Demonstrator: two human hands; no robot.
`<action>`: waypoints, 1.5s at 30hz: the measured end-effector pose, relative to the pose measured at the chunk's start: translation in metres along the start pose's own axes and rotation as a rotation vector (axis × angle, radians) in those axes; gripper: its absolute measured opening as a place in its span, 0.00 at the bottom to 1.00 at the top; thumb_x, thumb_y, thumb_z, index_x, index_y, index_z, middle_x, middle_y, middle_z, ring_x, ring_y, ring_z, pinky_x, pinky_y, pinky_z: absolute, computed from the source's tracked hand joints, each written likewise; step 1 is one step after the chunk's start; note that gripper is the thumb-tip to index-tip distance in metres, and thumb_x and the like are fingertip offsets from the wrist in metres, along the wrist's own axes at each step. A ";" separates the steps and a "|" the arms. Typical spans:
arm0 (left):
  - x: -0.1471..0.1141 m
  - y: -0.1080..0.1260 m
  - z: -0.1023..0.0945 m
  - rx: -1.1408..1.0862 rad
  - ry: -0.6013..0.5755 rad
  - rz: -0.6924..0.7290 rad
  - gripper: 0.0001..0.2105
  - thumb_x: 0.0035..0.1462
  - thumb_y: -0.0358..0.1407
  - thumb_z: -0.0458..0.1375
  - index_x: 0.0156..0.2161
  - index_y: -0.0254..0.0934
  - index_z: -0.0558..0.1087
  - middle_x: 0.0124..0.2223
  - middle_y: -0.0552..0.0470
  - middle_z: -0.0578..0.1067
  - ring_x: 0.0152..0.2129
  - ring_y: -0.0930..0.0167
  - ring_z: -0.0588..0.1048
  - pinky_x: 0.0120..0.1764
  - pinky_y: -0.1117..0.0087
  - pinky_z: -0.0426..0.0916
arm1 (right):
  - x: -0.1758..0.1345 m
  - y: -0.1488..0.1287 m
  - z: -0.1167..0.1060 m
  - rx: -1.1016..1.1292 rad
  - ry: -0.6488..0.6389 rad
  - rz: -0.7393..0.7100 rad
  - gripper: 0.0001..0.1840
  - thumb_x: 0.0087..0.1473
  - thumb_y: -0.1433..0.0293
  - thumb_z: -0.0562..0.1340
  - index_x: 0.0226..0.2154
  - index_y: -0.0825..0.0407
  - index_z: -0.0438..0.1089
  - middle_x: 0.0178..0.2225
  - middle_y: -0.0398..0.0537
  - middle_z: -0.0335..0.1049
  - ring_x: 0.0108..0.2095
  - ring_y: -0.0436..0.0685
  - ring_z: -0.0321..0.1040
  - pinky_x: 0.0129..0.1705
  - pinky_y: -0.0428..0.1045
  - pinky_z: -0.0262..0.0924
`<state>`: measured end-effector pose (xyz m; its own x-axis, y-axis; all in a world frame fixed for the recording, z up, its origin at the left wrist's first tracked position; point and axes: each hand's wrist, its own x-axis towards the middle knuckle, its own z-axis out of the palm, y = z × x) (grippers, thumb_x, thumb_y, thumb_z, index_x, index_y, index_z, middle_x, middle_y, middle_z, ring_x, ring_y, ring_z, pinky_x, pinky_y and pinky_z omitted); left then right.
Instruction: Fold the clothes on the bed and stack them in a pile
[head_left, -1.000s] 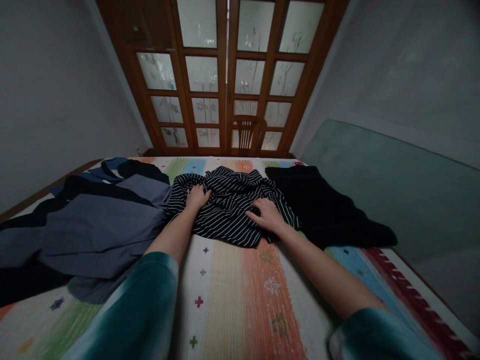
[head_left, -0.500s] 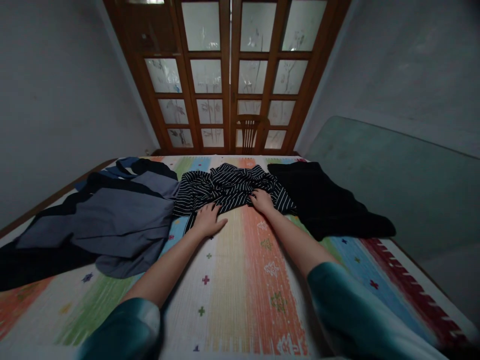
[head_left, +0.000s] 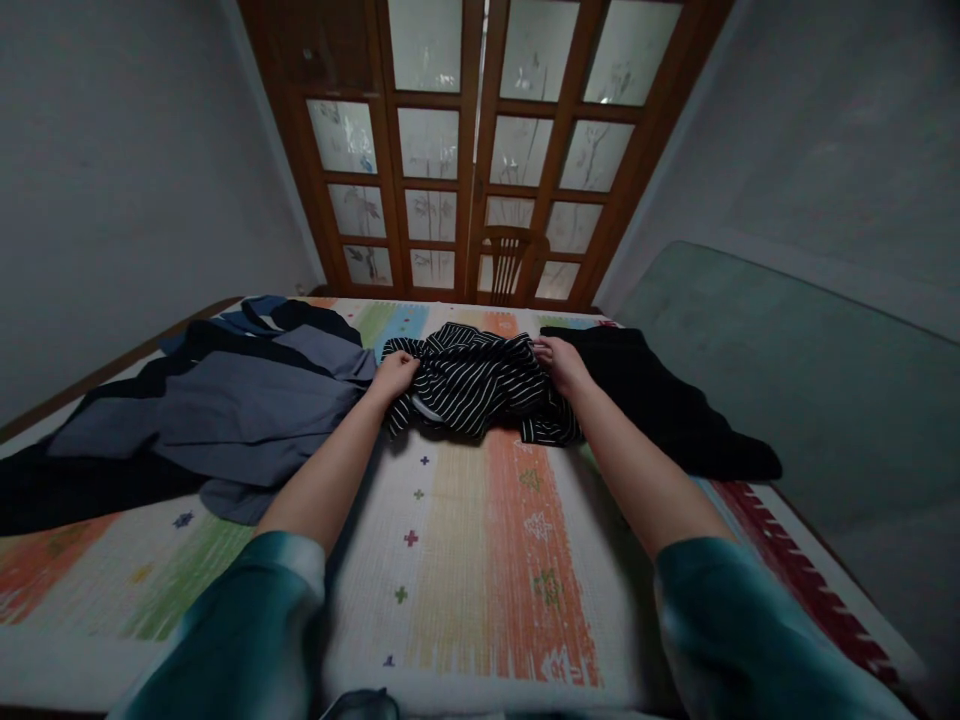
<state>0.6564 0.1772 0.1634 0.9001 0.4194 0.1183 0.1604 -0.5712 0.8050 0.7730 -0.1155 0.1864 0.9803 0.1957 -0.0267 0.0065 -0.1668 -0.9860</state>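
Observation:
Between my hands, a black garment with white stripes is bunched up above the patterned cloth, its lower edge hanging loose. My left hand pinches its left side, fingers closed on the fabric. At its upper right, my right hand grips another part of it between thumb and fingers. The exact kind of garment cannot be made out from its folds. Just left of my left hand lies a spread grey and black garment. Beyond my right hand rests a plain black garment.
A striped, multicoloured cloth covers the surface under the clothes. At the far side stands a wooden chair before glazed wooden doors. A pale green panel leans along the right wall. Something dark shows at the near edge.
Both hands have closed on the striped garment and moved apart, lifting and gathering it. Earlier they lay on its near edge with fingers spread. The view has shifted slightly.

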 end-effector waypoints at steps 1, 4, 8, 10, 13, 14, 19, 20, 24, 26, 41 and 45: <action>-0.001 0.001 -0.003 0.061 0.100 0.023 0.08 0.52 0.37 0.54 0.30 0.35 0.72 0.32 0.49 0.77 0.32 0.68 0.73 0.39 0.69 0.65 | -0.001 -0.002 -0.001 -0.008 0.095 -0.065 0.13 0.55 0.62 0.54 0.33 0.53 0.69 0.31 0.49 0.74 0.34 0.55 0.71 0.38 0.49 0.64; -0.015 0.005 -0.006 0.169 0.269 0.147 0.10 0.56 0.37 0.50 0.33 0.36 0.72 0.32 0.49 0.76 0.31 0.69 0.72 0.38 0.69 0.64 | -0.020 0.005 -0.003 -0.164 0.158 -0.267 0.13 0.54 0.60 0.54 0.25 0.51 0.65 0.25 0.45 0.70 0.30 0.55 0.68 0.36 0.49 0.63; -0.041 0.002 0.005 0.320 -0.070 0.324 0.16 0.57 0.46 0.50 0.32 0.37 0.74 0.31 0.49 0.77 0.30 0.66 0.74 0.38 0.68 0.65 | -0.074 0.036 0.007 -0.509 -0.084 -0.411 0.23 0.57 0.52 0.51 0.19 0.49 0.63 0.21 0.45 0.66 0.27 0.55 0.65 0.34 0.51 0.61; -0.050 -0.005 0.013 0.417 -0.256 0.377 0.19 0.54 0.50 0.53 0.38 0.37 0.76 0.39 0.46 0.79 0.37 0.62 0.75 0.43 0.65 0.66 | -0.097 0.053 0.015 -0.729 -0.235 -0.421 0.23 0.57 0.49 0.53 0.25 0.49 0.69 0.28 0.48 0.71 0.33 0.59 0.68 0.39 0.53 0.61; -0.056 -0.017 0.029 0.524 -0.351 0.389 0.31 0.50 0.56 0.56 0.53 0.36 0.73 0.56 0.41 0.72 0.53 0.57 0.69 0.54 0.61 0.61 | -0.105 0.072 0.023 -1.025 -0.265 -0.415 0.26 0.53 0.47 0.58 0.44 0.49 0.72 0.49 0.57 0.70 0.51 0.67 0.64 0.53 0.57 0.55; -0.056 -0.020 0.034 0.556 -0.358 0.375 0.36 0.48 0.58 0.56 0.57 0.36 0.70 0.60 0.40 0.68 0.57 0.56 0.66 0.58 0.60 0.57 | -0.100 0.076 0.024 -1.096 -0.241 -0.402 0.29 0.53 0.47 0.58 0.48 0.50 0.70 0.53 0.59 0.67 0.55 0.68 0.60 0.56 0.58 0.52; -0.050 -0.025 0.057 0.652 -0.345 0.314 0.45 0.45 0.60 0.59 0.65 0.39 0.59 0.67 0.41 0.57 0.64 0.53 0.54 0.63 0.51 0.44 | -0.050 0.085 0.014 -1.208 -0.166 -0.348 0.26 0.62 0.54 0.50 0.52 0.53 0.67 0.53 0.57 0.67 0.57 0.63 0.58 0.62 0.57 0.43; -0.050 -0.024 0.060 0.642 -0.318 0.316 0.42 0.47 0.58 0.58 0.64 0.39 0.61 0.67 0.42 0.58 0.64 0.54 0.55 0.64 0.52 0.44 | -0.041 0.085 0.012 -1.173 -0.150 -0.338 0.25 0.63 0.57 0.48 0.52 0.53 0.68 0.53 0.56 0.67 0.56 0.62 0.59 0.61 0.56 0.45; -0.050 -0.024 0.064 0.545 -0.170 0.337 0.19 0.59 0.43 0.51 0.52 0.41 0.74 0.59 0.46 0.70 0.57 0.61 0.65 0.60 0.60 0.55 | -0.027 0.082 0.010 -1.000 0.013 -0.336 0.22 0.62 0.64 0.46 0.50 0.55 0.68 0.51 0.56 0.69 0.51 0.60 0.63 0.53 0.52 0.53; -0.052 -0.023 0.063 0.495 -0.129 0.334 0.16 0.61 0.39 0.47 0.43 0.39 0.77 0.50 0.45 0.76 0.49 0.63 0.71 0.54 0.62 0.61 | -0.035 0.081 0.016 -0.979 0.142 -0.390 0.20 0.61 0.64 0.49 0.46 0.56 0.70 0.47 0.57 0.70 0.49 0.62 0.63 0.52 0.53 0.53; -0.066 -0.009 0.072 -0.209 -0.174 0.282 0.23 0.60 0.52 0.44 0.21 0.39 0.57 0.21 0.57 0.60 0.22 0.73 0.60 0.28 0.71 0.57 | -0.077 0.087 0.055 -0.512 -0.009 -0.419 0.18 0.57 0.68 0.49 0.42 0.51 0.72 0.43 0.52 0.73 0.47 0.60 0.66 0.51 0.54 0.59; -0.068 -0.009 0.063 0.071 -0.148 0.372 0.19 0.55 0.52 0.52 0.26 0.38 0.65 0.26 0.54 0.67 0.27 0.70 0.66 0.33 0.69 0.61 | -0.070 0.091 0.050 -0.168 0.047 -0.296 0.17 0.56 0.58 0.51 0.34 0.51 0.69 0.34 0.48 0.73 0.40 0.59 0.68 0.45 0.51 0.63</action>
<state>0.6194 0.1090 0.1114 0.9498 0.0712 0.3047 -0.1647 -0.7144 0.6801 0.6947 -0.0961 0.0905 0.9389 0.2157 0.2683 0.3210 -0.2665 -0.9088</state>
